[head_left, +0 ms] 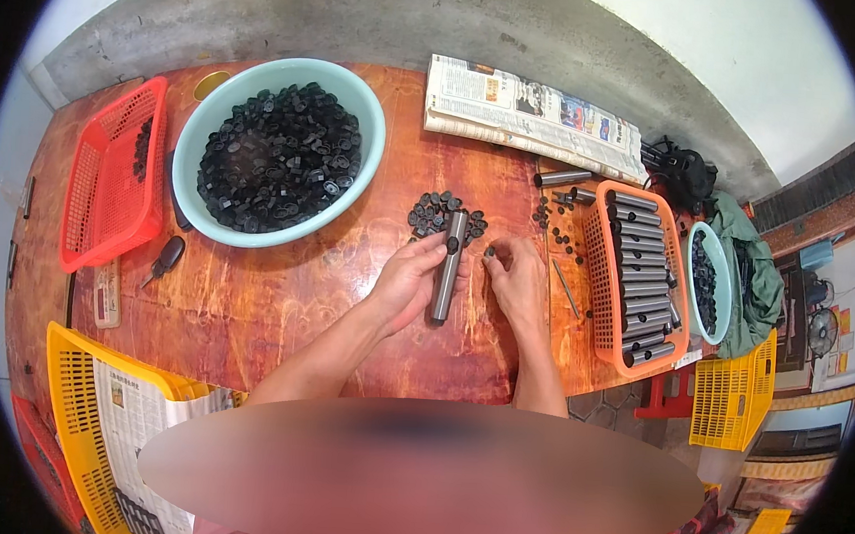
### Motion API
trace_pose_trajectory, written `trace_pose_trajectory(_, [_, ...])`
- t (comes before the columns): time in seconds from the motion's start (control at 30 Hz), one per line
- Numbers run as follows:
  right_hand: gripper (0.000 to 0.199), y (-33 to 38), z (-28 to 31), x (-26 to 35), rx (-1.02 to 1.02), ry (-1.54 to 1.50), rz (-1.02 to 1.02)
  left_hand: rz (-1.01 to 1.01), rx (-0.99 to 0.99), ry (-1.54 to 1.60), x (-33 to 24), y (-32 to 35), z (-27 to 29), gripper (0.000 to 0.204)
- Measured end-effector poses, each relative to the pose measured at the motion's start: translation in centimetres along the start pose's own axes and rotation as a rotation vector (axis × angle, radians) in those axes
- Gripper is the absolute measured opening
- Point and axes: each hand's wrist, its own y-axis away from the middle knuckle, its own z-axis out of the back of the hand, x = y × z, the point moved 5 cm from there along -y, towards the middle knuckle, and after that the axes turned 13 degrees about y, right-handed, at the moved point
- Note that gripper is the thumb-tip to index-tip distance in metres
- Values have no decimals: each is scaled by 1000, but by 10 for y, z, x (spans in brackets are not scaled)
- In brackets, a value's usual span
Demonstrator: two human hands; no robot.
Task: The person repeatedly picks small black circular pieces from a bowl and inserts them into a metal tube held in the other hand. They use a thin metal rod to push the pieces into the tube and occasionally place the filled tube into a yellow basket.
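My left hand (412, 278) is closed around a grey metal tube (444, 288), held almost upright over the table. A round black spot shows on the tube's side near its upper part; whether it is a hole or a fitted piece I cannot tell. Just to the right, my right hand (520, 282) pinches a small black plastic piece (490, 253) between thumb and forefinger, apart from the tube. Behind the tube lies a loose pile of small black plastic pieces (433, 212), partly hidden by the tube.
A light blue basin (377, 132) of black pieces stands left, beside a red basket (107, 218). At right are an orange basket (603, 307) of metal tubes, a smaller blue basin (724, 315) and a thin rod (565, 288). Folded newspapers (525, 111) lie along the wall.
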Motion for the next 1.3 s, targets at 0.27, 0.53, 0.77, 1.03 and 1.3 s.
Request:
trace_pose_trajectory(0.27, [24, 18, 36, 44, -126, -243, 158, -1, -26, -75, -1, 5, -8, 35])
trace_pose_trajectory(0.53, [27, 29, 32, 65, -279, 41, 487, -27, -23, -95, 5, 4, -7, 39])
trace_pose_trajectory(0.77, [27, 34, 34, 71, -380, 141, 563, -34, -34, -116, 7, 4, -7, 37])
trace_pose_trajectory(1.03, [34, 35, 21, 45, -242, -281, 299, 49, 16, -194, 9, 8, -5, 28])
trace_pose_trajectory(1.3, [33, 21, 4, 26, 179, -850, -188, 226, -26, -218, 17, 16, -16, 29])
